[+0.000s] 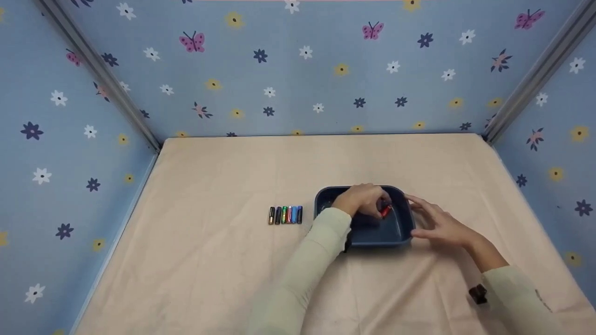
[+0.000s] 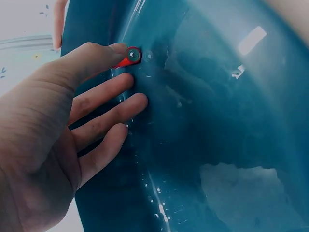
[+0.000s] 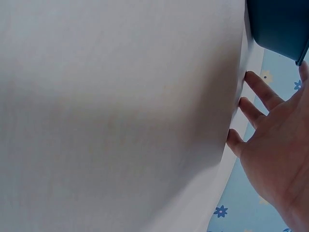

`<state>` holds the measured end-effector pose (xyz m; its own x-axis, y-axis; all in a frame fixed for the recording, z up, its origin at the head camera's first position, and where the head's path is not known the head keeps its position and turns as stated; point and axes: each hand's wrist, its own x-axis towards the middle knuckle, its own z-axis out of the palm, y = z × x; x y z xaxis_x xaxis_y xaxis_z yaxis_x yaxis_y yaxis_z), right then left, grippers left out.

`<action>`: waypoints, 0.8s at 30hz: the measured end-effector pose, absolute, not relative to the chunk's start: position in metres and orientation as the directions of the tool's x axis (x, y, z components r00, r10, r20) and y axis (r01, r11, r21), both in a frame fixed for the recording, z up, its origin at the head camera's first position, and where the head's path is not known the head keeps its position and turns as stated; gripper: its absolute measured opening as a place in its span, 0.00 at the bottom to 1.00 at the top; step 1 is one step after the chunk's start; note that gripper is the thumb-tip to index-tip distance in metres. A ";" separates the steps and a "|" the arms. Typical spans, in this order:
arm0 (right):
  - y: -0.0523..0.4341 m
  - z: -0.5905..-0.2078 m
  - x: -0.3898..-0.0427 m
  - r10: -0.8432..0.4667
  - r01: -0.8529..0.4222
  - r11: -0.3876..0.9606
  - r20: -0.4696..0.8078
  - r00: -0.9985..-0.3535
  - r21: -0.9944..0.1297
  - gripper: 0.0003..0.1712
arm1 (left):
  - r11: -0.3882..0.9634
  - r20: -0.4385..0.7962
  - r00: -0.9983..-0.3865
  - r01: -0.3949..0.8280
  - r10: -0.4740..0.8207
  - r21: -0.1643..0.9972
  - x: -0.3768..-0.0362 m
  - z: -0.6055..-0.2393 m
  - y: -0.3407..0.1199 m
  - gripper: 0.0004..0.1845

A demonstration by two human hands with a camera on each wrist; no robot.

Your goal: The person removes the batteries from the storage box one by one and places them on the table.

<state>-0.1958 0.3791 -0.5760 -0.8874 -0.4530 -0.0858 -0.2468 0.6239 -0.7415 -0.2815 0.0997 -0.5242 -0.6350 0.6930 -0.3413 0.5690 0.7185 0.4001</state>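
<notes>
My left hand [image 1: 363, 199] reaches down inside a dark blue plastic basin [image 1: 378, 244]. Between its thumb and index finger it pinches a red battery [image 2: 128, 58], close to the basin's inner wall; the other fingers are spread and loosely bent. One round end of that battery faces the left wrist camera. At the basin's right side, my right hand [image 1: 442, 226] has its fingers spread, with thumb and fingertips at the outer wall and rim. To the basin's left, several batteries [image 1: 285, 215] of different colours lie side by side in a row.
A pale beige cloth [image 1: 209, 260] with some creases covers the table. Blue panels [image 1: 307, 79] printed with flowers and butterflies stand at the back and both sides, joined by grey metal posts [image 1: 100, 77].
</notes>
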 end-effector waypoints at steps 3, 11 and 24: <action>0.380 -0.576 -0.196 -0.454 -0.255 0.630 -0.081 -0.887 -0.734 0.54 | 0.725 -0.350 -0.639 0.552 0.685 0.412 -0.280 -0.524 0.101 0.32; 0.378 -0.576 -0.197 -0.477 -0.277 0.588 -0.050 -0.877 -0.760 0.54 | 0.767 -0.441 -0.627 0.527 0.642 0.367 -0.275 -0.520 0.106 0.38; 0.378 -0.573 -0.196 -0.470 -0.278 0.603 -0.051 -0.881 -0.748 0.54 | 0.742 -0.375 -0.641 0.570 0.670 0.353 -0.274 -0.531 0.108 0.32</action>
<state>-0.1965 0.3777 -0.5730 -0.8813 -0.4698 -0.0507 -0.2783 0.6029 -0.7477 -0.2744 0.1082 -0.5307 -0.6405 0.6700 -0.3752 0.5697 0.7422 0.3528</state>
